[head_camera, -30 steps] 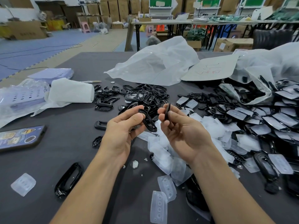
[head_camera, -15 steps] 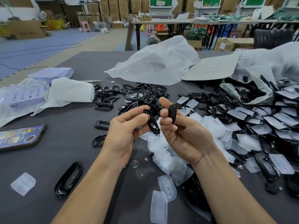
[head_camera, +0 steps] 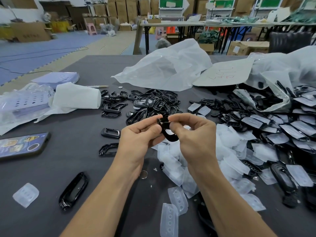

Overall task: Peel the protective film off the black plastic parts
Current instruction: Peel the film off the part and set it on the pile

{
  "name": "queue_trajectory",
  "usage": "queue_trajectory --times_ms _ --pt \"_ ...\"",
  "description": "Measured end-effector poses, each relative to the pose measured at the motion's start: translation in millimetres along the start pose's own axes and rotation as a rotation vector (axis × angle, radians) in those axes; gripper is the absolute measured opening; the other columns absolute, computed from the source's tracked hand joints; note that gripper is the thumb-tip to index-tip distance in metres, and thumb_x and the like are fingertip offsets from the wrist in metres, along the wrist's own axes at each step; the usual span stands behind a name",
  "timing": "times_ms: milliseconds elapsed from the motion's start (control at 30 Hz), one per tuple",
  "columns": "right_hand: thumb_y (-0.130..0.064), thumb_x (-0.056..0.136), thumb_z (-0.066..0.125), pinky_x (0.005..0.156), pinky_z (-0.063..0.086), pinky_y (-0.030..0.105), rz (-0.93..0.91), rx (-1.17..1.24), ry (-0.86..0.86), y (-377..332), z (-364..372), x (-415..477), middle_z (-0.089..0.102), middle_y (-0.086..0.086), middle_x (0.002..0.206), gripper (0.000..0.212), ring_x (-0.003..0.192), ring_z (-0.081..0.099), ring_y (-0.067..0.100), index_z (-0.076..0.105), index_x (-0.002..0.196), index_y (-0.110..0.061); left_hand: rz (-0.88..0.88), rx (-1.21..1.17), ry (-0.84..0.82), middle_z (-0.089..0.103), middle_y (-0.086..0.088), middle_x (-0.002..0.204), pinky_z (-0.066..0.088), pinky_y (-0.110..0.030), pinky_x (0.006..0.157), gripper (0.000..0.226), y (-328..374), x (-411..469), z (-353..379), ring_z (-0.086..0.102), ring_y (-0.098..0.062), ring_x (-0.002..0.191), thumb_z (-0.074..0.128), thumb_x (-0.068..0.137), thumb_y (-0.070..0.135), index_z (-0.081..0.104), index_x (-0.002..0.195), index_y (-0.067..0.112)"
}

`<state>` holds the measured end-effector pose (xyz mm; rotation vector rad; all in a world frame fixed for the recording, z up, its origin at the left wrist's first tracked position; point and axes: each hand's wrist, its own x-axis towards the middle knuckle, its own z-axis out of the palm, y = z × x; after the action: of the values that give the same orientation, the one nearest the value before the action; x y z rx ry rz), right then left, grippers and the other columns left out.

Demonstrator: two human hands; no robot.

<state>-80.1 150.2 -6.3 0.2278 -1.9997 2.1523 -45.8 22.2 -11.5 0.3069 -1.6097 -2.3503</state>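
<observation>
Head view: both hands are raised over the middle of the dark table (head_camera: 71,168). Between them is one black part (head_camera: 171,138), a curved, loop-shaped piece held clear of the surface. The left hand (head_camera: 138,139) pinches its upper end between thumb and forefinger, with the other fingers curled loosely beneath. The right hand (head_camera: 195,135) pinches that same upper end from the other side, its thumb and forefinger tips nearly meeting those of the left. The lower curve of the part hangs down in the gap between the two palms and, as far as can be seen, touches neither.

The step in hand looks like the start of a peel: the fingertips (head_camera: 173,118) are set where an edge of film would be picked at. Whether film lies on this piece cannot be told, as it is too small and dark here. The next move likely calls for a nail to catch a corner, then a steady pull away with the right hand while the left holds the part against twisting.

Below and to the right of the hands lies a heap of peeled film (head_camera: 229,144). Further right are film-covered parts (head_camera: 290,132), waiting. Beyond the hands is a pile of bare frames (head_camera: 153,103), and a phone (head_camera: 22,145) lies at the left edge.
</observation>
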Motion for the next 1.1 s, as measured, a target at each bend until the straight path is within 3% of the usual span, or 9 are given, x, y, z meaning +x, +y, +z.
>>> queue_trajectory --times_ms 133,300,567,667,767,867,1000,1100 --pt "0.001 0.08 0.081 0.071 0.056 0.018 0.047 0.118 0.051 -1 1 -2 0.079 -0.003 0.078 0.025 0.077 0.076 0.013 0.083 0.078 -0.024 0.006 0.028 0.0 0.08 -0.014 0.096 0.06 -0.023 0.071 0.026 -3 -1 1 0.076 -0.017 0.085 0.069 0.091 -0.007 0.082 0.1 0.014" --pt "-0.012 0.08 0.084 0.068 0.055 0.014 -0.104 -0.289 0.098 2 4 -7 0.073 -0.023 0.072 0.02 0.069 0.071 0.0 0.079 0.076 -0.031 0.023 0.023 0.1 0.079 -0.015 0.089 0.06 -0.021 0.071 0.031 -7 -1 5 0.075 -0.019 0.079 0.072 0.087 -0.011 0.085 0.087 0.017" --pt "-0.02 0.08 0.084 0.066 0.042 0.007 -0.193 -0.509 0.107 4 2 -7 0.064 -0.02 0.066 0.01 0.075 0.059 -0.004 0.077 0.078 -0.027 0.035 0.073 0.072 0.076 -0.012 0.084 0.059 -0.021 0.072 0.036 -5 -1 4 0.071 -0.019 0.078 0.067 0.086 -0.014 0.085 0.081 0.017" --pt "-0.022 0.082 0.081 0.072 0.047 0.008 -0.106 -0.42 0.041 3 2 -4 0.071 -0.019 0.078 0.013 0.082 0.064 -0.003 0.076 0.092 -0.029 0.006 0.014 0.074 0.078 -0.011 0.084 0.059 -0.02 0.068 0.035 -1 1 1 0.073 -0.017 0.075 0.063 0.087 -0.016 0.084 0.083 0.012" --pt "-0.013 0.087 0.074 0.065 0.05 0.01 -0.095 -0.41 -0.089 2 1 -3 0.073 -0.02 0.072 0.016 0.071 0.068 -0.001 0.077 0.084 -0.029 0.02 0.051 0.071 0.078 -0.011 0.084 0.058 -0.019 0.067 0.03 -1 0 2 0.072 -0.014 0.074 0.063 0.089 -0.014 0.082 0.089 0.01" --pt "-0.008 0.088 0.075 0.07 0.058 0.021 -0.067 -0.315 -0.068 1 1 -4 0.075 -0.018 0.072 0.024 0.07 0.072 0.001 0.078 0.081 -0.031 0.067 0.162 0.062 0.08 -0.014 0.087 0.06 -0.024 0.071 0.022 -4 -3 4 0.07 -0.015 0.074 0.071 0.089 -0.002 0.084 0.094 0.016" --pt "-0.008 0.088 0.076 0.067 0.064 0.033 -0.022 -0.24 -0.08 3 2 -5 0.076 -0.013 0.071 0.022 0.065 0.074 0.008 0.077 0.083 -0.029 0.065 0.272 0.094 0.076 -0.023 0.09 0.058 -0.042 0.079 0.009 -9 -3 4 0.067 -0.02 0.073 0.076 0.085 0.02 0.084 0.084 0.021" --pt "-0.012 0.09 0.074 0.066 0.06 0.023 -0.107 -0.358 -0.133 2 6 -9 0.074 -0.022 0.074 0.025 0.067 0.072 0.001 0.071 0.08 -0.036 0.118 0.33 0.144 0.073 -0.028 0.091 0.059 -0.05 0.081 0.014 -12 -2 5 0.063 -0.022 0.073 0.07 0.078 0.03 0.083 0.079 0.027"
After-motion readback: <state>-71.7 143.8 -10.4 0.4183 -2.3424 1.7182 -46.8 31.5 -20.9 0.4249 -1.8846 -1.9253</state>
